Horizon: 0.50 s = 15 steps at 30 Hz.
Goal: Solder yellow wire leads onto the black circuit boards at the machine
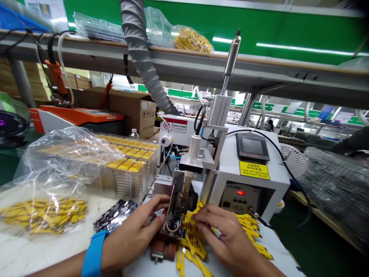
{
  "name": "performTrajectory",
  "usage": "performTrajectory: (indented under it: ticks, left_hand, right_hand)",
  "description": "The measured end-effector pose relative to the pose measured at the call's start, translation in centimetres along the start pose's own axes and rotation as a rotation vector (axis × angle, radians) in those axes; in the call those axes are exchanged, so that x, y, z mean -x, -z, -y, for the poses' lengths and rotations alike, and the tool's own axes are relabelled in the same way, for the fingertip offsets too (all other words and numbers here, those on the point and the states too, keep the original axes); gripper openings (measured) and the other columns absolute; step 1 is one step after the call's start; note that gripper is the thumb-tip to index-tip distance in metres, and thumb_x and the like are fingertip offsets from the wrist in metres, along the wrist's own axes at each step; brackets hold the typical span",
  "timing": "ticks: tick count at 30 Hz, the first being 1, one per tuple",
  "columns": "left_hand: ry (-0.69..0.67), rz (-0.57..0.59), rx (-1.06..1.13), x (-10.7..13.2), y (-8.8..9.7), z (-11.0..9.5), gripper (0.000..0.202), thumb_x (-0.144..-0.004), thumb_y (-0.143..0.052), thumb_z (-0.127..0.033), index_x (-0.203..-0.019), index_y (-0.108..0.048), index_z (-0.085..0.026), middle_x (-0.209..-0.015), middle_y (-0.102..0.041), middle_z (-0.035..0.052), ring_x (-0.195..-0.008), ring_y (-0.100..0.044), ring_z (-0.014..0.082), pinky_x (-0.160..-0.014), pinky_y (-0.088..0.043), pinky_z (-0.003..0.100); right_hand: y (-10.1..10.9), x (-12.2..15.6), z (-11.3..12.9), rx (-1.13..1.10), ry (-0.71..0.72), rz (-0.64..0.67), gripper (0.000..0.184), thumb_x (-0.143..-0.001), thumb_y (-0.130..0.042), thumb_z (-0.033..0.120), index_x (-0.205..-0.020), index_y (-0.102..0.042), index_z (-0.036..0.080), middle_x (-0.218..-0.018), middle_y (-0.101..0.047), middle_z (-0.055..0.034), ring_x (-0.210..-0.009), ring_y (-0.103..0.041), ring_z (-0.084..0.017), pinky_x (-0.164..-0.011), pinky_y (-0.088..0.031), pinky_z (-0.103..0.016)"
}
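My left hand (135, 231), with a blue wristband, rests curled against the left side of a small dark circuit board (173, 220) seated in a brown fixture (163, 250) under the machine's soldering head (187, 192). Its fingers are bent and press on the board's edge. My right hand (227, 234) is at the board's right side, fingers pinched together on a yellow component (198, 211) from the loose pile of yellow parts (193, 246) on the table.
A white bench machine (253, 173) with a screen and yellow warning label stands behind. Clear bags and trays of yellow parts (127, 161) sit left, spare boards (115, 217) lie by my left wrist. A grey duct (141, 54) hangs above.
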<state>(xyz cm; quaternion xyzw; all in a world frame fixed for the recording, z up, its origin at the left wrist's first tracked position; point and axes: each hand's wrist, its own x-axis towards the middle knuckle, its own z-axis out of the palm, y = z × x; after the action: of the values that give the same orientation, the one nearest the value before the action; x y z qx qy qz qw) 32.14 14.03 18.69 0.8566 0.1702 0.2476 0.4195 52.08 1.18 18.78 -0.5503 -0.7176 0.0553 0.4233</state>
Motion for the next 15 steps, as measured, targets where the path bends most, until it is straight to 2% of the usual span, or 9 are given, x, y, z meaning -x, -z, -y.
performTrajectory:
  ticks: [2, 4, 7, 10, 15]
  left_hand:
    - [-0.038, -0.048, -0.128, 0.3, 0.0, 0.5, 0.04, -0.09, -0.035, -0.014, -0.125, -0.052, -0.024, -0.117, -0.066, 0.0034, -0.106, -0.063, 0.0197, -0.093, -0.052, 0.036]
    - [-0.147, -0.109, -0.3, 0.7, 0.1, 1.0, 0.044, -0.085, -0.036, -0.009, -0.12, -0.057, -0.025, -0.12, -0.065, 0.0038, -0.114, -0.058, 0.0219, -0.1, -0.047, 0.04]
    - [-0.288, -0.109, -0.506, 1.2, 0.1, 1.1, 0.041, -0.086, -0.044, -0.015, -0.124, -0.056, -0.025, -0.129, -0.059, 0.006, -0.123, -0.049, 0.0273, -0.103, -0.043, 0.047]
    - [-0.313, -0.058, -0.633, 1.5, -0.2, 1.0, 0.04, -0.09, -0.054, -0.026, -0.13, -0.052, -0.026, -0.131, -0.058, 0.0047, -0.123, -0.046, 0.0308, -0.101, -0.044, 0.05]
    - [-0.345, -0.068, -0.715, 1.5, -1.0, 1.4, 0.037, -0.094, -0.05, -0.024, -0.131, -0.052, -0.021, -0.129, -0.06, 0.006, -0.119, -0.049, 0.0316, -0.099, -0.047, 0.052]
  right_hand:
    - [-0.2, 0.0, -0.1, -0.001, 0.003, -0.006, 0.024, -0.09, -0.049, 0.013, -0.096, -0.072, 0.017, -0.084, -0.066, -0.0065, -0.077, -0.062, -0.017, -0.069, -0.05, -0.028]
    - [-0.3, 0.0, -0.2, -0.007, 0.004, -0.013, 0.024, -0.089, -0.05, 0.013, -0.096, -0.072, 0.016, -0.085, -0.067, -0.007, -0.078, -0.063, -0.017, -0.069, -0.051, -0.028]
    - [-0.6, 0.0, -0.2, -0.026, 0.009, -0.018, 0.025, -0.088, -0.05, 0.012, -0.097, -0.073, 0.016, -0.087, -0.068, -0.0076, -0.078, -0.064, -0.017, -0.069, -0.051, -0.027]
    - [-1.0, 0.0, -0.2, -0.022, 0.018, -0.021, 0.024, -0.088, -0.051, 0.011, -0.096, -0.074, 0.014, -0.086, -0.068, -0.0084, -0.077, -0.064, -0.017, -0.067, -0.051, -0.027]
    - [-1.4, 0.1, -0.1, -0.042, -0.01, -0.042, 0.022, -0.086, -0.053, 0.012, -0.094, -0.073, 0.017, -0.085, -0.071, -0.0056, -0.077, -0.066, -0.016, -0.07, -0.052, -0.025]
